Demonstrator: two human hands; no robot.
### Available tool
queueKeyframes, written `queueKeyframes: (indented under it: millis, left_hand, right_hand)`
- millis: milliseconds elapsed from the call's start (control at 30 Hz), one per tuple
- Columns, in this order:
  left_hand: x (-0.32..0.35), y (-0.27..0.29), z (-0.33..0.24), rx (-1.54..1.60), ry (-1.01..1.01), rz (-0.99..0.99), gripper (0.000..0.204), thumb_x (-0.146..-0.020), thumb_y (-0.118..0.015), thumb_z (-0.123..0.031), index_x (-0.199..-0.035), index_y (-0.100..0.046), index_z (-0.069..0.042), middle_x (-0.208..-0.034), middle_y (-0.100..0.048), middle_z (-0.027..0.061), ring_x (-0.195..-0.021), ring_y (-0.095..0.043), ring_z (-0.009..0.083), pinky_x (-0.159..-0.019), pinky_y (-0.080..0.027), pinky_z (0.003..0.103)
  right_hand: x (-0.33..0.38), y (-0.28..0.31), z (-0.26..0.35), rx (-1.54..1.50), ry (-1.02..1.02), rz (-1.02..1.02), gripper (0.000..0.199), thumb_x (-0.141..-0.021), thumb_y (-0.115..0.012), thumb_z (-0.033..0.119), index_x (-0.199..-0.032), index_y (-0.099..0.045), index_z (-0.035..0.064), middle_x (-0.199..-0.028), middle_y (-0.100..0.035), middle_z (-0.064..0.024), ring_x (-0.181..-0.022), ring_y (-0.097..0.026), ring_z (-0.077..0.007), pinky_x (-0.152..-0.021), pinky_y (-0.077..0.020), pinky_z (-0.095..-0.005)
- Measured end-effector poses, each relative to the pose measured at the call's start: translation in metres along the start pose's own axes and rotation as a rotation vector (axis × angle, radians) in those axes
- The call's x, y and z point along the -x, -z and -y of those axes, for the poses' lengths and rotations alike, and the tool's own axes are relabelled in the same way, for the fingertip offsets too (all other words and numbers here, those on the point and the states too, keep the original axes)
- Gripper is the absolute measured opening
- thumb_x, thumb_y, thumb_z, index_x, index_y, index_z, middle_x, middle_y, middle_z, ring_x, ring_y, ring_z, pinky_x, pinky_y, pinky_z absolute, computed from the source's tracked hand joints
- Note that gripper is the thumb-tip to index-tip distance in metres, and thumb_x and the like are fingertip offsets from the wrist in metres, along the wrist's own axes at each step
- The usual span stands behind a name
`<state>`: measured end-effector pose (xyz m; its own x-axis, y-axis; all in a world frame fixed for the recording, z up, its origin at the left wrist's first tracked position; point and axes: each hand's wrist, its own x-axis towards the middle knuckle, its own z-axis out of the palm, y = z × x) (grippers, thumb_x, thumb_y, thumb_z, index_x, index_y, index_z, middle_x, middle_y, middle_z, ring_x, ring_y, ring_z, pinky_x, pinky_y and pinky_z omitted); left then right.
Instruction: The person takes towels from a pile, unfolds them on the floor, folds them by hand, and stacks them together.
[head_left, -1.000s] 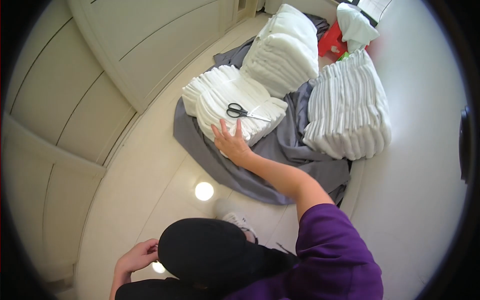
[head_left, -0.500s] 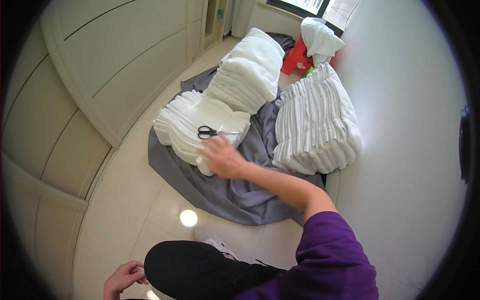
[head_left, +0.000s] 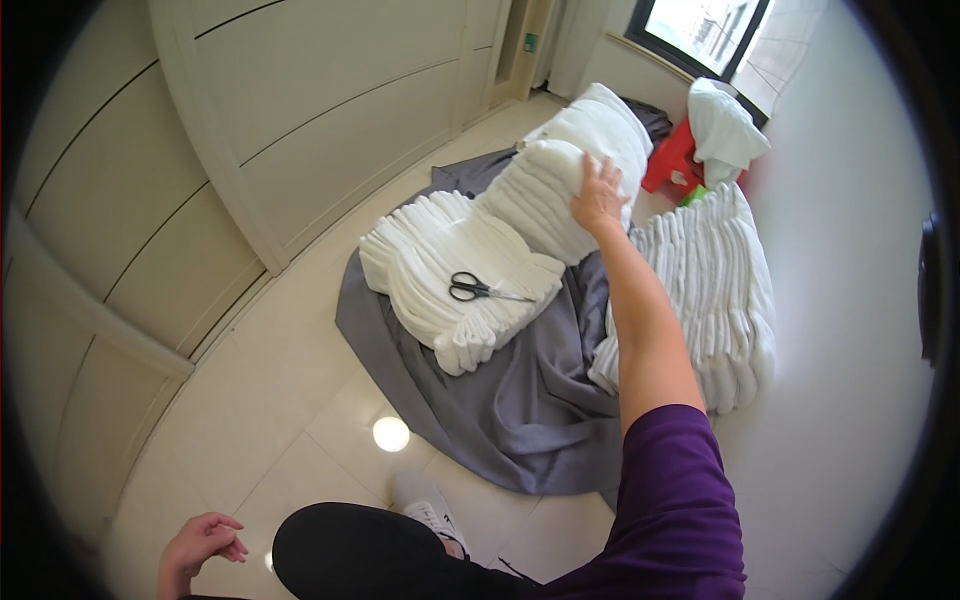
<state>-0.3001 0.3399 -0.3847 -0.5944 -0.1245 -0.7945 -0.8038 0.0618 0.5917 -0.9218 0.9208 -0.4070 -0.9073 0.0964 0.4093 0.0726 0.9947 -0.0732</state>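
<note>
On folded towels point(head_left: 560, 190): right hand point(head_left: 598, 196).

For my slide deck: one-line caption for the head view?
Right hand on a stack of white folded cloths; scissors on the nearer stack.

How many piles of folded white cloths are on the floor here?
3: a near pile with scissors on top, a far pile under the right hand, and a long row along the wall. More may be hidden.

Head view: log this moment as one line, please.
right hand: open, flat on far white cloth stack | left hand: low, empty, fingers curled | scissors: lying on near stack | grey sheet: under stacks
</note>
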Motion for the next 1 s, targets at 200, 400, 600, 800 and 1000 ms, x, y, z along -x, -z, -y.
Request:
queueKeyframes:
  millis: [200,400,600,800,1000]
  left_hand:
    - [0.04,0.038,0.061,0.215,0.03,-0.313,0.018,-0.095,-0.054,-0.005,-0.11,-0.058,0.004,-0.081,-0.07,0.0244,-0.066,-0.071,0.03,-0.061,-0.06,0.038]
    - [0.089,0.047,0.083,0.532,-0.058,-0.402,0.018,-0.095,-0.057,-0.01,-0.11,-0.059,0.0,-0.072,-0.068,0.0181,-0.056,-0.067,0.0263,-0.054,-0.058,0.039]
    - [0.079,0.033,0.067,0.532,-0.25,-0.428,0.015,-0.094,-0.062,-0.012,-0.104,-0.061,-0.002,-0.07,-0.064,0.0105,-0.055,-0.062,0.0202,-0.053,-0.053,0.031]
    - [0.058,0.024,0.05,0.426,-0.286,-0.271,0.016,-0.096,-0.066,-0.016,-0.105,-0.063,-0.004,-0.079,-0.066,0.0082,-0.066,-0.064,0.0169,-0.06,-0.051,0.029]
    - [0.042,0.056,0.078,0.618,-0.467,-0.348,0.043,-0.097,-0.065,-0.043,-0.127,-0.059,-0.012,-0.115,-0.067,0.0052,-0.11,-0.062,0.0163,-0.095,-0.05,0.039]
  right_hand:
    - [-0.04,-0.009,-0.025,-0.376,-0.253,-0.061,0.061,-0.078,-0.067,0.026,-0.138,-0.058,0.0213,-0.125,-0.066,-0.0215,-0.117,-0.063,-0.0382,-0.102,-0.05,-0.0431]
    - [-0.061,0.009,-0.049,-0.349,-0.398,-0.155,0.051,-0.08,-0.061,0.029,-0.13,-0.067,0.0196,-0.124,-0.068,-0.018,-0.115,-0.066,-0.0346,-0.099,-0.0516,-0.044]
    - [-0.067,0.126,0.0,-0.236,-0.069,-0.291,0.041,-0.085,-0.054,0.027,-0.119,-0.068,0.0098,-0.121,-0.067,-0.0219,-0.11,-0.065,-0.0398,-0.097,-0.0504,-0.0489]
    - [-0.012,0.316,0.115,-0.846,0.253,-0.205,0.034,-0.072,-0.064,0.024,-0.09,-0.071,-0.0046,-0.084,-0.071,-0.0225,-0.082,-0.069,-0.0369,-0.078,-0.0533,-0.0476]
    - [0.142,0.411,0.205,-1.653,0.204,1.006,0.036,-0.086,-0.066,0.019,-0.114,-0.062,-0.0029,-0.101,-0.071,-0.0164,-0.09,-0.072,-0.0233,-0.088,-0.0595,-0.044]
